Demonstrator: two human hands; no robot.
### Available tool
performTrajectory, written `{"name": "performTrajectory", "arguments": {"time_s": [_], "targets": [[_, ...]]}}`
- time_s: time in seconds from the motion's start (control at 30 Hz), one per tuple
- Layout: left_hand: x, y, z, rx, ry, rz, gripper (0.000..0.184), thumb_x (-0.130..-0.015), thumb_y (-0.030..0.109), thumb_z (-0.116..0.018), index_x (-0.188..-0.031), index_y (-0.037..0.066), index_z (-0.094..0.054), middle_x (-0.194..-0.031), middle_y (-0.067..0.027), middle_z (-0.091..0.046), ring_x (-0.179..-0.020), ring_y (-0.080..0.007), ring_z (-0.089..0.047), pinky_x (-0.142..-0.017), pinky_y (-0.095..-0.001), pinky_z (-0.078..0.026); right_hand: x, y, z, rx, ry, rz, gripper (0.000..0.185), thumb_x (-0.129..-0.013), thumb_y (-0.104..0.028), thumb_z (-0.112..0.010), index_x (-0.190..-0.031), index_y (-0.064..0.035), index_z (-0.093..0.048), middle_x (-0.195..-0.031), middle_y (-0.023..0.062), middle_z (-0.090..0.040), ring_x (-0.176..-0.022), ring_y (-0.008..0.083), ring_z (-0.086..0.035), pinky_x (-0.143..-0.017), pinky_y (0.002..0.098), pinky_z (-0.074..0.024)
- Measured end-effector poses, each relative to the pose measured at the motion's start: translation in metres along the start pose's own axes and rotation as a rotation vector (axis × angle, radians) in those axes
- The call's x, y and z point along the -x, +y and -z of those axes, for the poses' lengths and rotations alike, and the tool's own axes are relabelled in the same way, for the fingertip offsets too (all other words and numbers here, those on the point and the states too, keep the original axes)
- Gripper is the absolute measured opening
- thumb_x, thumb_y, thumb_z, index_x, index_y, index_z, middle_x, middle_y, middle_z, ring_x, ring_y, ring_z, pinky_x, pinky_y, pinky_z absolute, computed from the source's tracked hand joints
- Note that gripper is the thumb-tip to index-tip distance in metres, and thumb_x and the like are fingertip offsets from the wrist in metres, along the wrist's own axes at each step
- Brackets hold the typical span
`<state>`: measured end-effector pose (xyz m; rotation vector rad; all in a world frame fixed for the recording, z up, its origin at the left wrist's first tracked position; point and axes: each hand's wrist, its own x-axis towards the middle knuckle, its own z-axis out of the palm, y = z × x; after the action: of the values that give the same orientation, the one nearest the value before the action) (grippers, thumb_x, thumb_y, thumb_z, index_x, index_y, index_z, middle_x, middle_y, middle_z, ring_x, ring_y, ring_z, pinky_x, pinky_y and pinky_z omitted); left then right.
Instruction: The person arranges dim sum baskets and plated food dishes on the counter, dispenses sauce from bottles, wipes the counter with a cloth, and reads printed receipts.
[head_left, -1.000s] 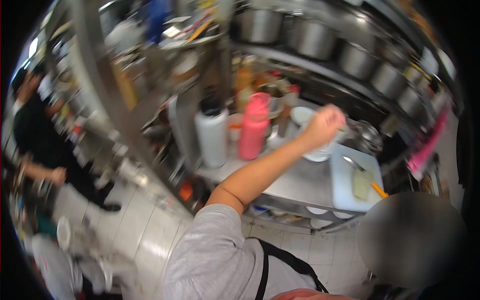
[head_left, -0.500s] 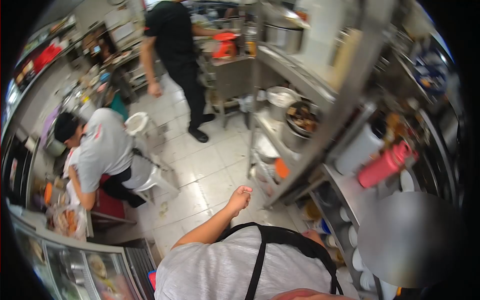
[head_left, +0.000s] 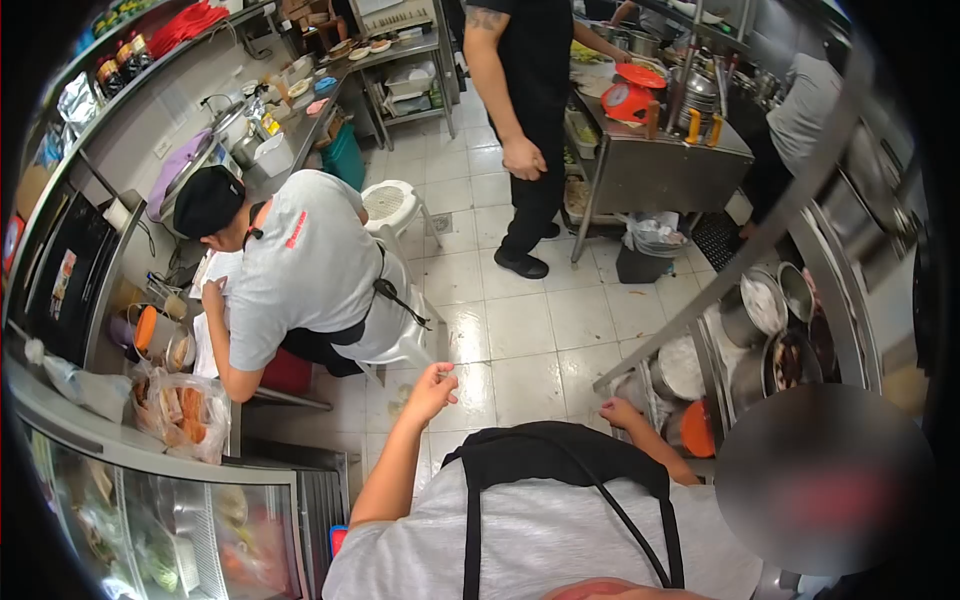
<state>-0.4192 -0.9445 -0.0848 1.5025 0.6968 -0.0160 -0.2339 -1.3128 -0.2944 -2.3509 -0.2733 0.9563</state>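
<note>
My left hand [head_left: 431, 395] is raised over the tiled floor [head_left: 490, 330], its fingers loosely bent and apart, with nothing in them. Nearest to it is the white plastic chair [head_left: 408, 346] on which a co-worker [head_left: 300, 245] in a grey shirt and black cap sits, bent over papers. My right hand [head_left: 621, 411] hangs in front of my black apron [head_left: 560, 455], close to the shelf rack. It looks empty, with its fingers loosely apart.
A metal rack [head_left: 715, 370] with pots and an orange-lidded container [head_left: 697, 428] stands at right. At left are a glass display case [head_left: 170, 530] and a bag of food [head_left: 185, 412]. Another person [head_left: 515, 110] stands by a steel table [head_left: 665, 165] with a red scale [head_left: 628, 98].
The view has swung left from the counter with bottles and cutting board to the aisle. My left arm, earlier stretched over that counter, is now lower. My right hand has come into clearer view.
</note>
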Motion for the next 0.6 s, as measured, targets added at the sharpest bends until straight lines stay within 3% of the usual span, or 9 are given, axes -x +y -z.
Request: {"name": "performTrajectory", "arguments": {"time_s": [0.1,0.17,0.2,0.3,0.4,0.47,0.53,0.6], "targets": [[-0.036,0.012,0.002,0.084,0.065,-0.021,0.02,-0.079,0.014,-0.05,-0.096,0.004,-0.047,-0.066,-0.0007,-0.05,-0.048,-0.0064,-0.045,-0.043,-0.0191,-0.036,-0.042,-0.006,0.014,0.299,-0.055,0.062,0.033,-0.063,-0.032,-0.058,-0.086,-0.0082,-0.06,-0.081,0.0129,-0.061,-0.079,0.0257,-0.057,-0.072,0.0338,-0.0438],[-0.071,0.019,-0.001,0.123,0.096,-0.089,0.012,-0.08,0.013,-0.05,-0.088,0.005,-0.051,-0.061,0.0018,-0.047,-0.047,-0.0053,-0.043,-0.043,-0.0189,-0.035,-0.075,-0.011,0.024,0.384,-0.2,0.014,0.03,-0.064,-0.032,-0.057,-0.081,-0.0078,-0.061,-0.076,0.0125,-0.061,-0.074,0.0251,-0.057,-0.069,0.0338,-0.0441],[-0.088,0.029,-0.004,0.169,0.121,-0.148,0.008,-0.08,0.013,-0.05,-0.077,0.006,-0.051,-0.055,0.0042,-0.044,-0.047,-0.0038,-0.04,-0.042,-0.0183,-0.033,-0.094,-0.018,0.032,0.428,-0.267,-0.009,0.028,-0.065,-0.032,-0.057,-0.078,-0.0076,-0.061,-0.074,0.0123,-0.061,-0.072,0.0248,-0.057,-0.067,0.0338,-0.0443],[-0.141,0.05,-0.001,0.088,0.169,-0.187,0.009,-0.08,0.013,-0.051,-0.076,0.005,-0.05,-0.054,0.0048,-0.042,-0.048,-0.0028,-0.039,-0.042,-0.0179,-0.031,-0.159,-0.049,0.063,0.433,-0.363,0.072,0.027,-0.066,-0.033,-0.056,-0.067,-0.0061,-0.06,-0.063,0.0103,-0.059,-0.057,0.023,-0.056,-0.058,0.0343,-0.0443],[-0.192,0.072,0.008,-0.01,0.31,-0.251,0.008,-0.079,0.011,-0.051,-0.073,0.005,-0.049,-0.053,0.0049,-0.041,-0.048,-0.0027,-0.038,-0.043,-0.0178,-0.03,-0.239,-0.117,0.107,0.425,-0.392,0.017,0.023,-0.069,-0.027,-0.057,-0.076,-0.0058,-0.059,-0.059,0.008,-0.057,-0.049,0.0167,-0.054,-0.049,0.0312,-0.0441],[-0.225,0.079,0.019,0.03,0.353,-0.259,0.006,-0.079,0.009,-0.05,-0.076,0.004,-0.049,-0.053,0.0045,-0.042,-0.049,-0.0031,-0.038,-0.043,-0.0179,-0.031,-0.274,-0.186,0.138,0.307,-0.266,0.26,0.028,-0.069,-0.031,-0.053,-0.059,-0.005,-0.056,-0.053,0.0089,-0.054,-0.041,0.0177,-0.048,-0.045,0.0327,-0.0411],[-0.257,0.092,0.029,0.137,0.38,-0.251,0.005,-0.079,0.009,-0.049,-0.08,0.004,-0.049,-0.054,0.0038,-0.042,-0.049,-0.0037,-0.039,-0.044,-0.0182,-0.031,-0.33,-0.238,0.151,0.064,-0.167,0.302,0.025,-0.069,-0.027,-0.053,-0.058,-0.0047,-0.055,-0.051,0.0087,-0.052,-0.043,0.016,-0.049,-0.044,0.0315,-0.0397],[-0.275,0.109,0.039,0.308,0.394,-0.208,0.007,-0.079,0.008,-0.048,-0.085,0.004,-0.048,-0.056,0.0028,-0.043,-0.049,-0.0044,-0.039,-0.044,-0.0185,-0.031,-0.372,-0.304,0.161,0.14,-0.169,0.378,0.022,-0.069,-0.024,-0.055,-0.06,-0.0044,-0.054,-0.049,0.0064,-0.051,-0.043,0.0152,-0.048,-0.043,0.0302,-0.0393]]}}
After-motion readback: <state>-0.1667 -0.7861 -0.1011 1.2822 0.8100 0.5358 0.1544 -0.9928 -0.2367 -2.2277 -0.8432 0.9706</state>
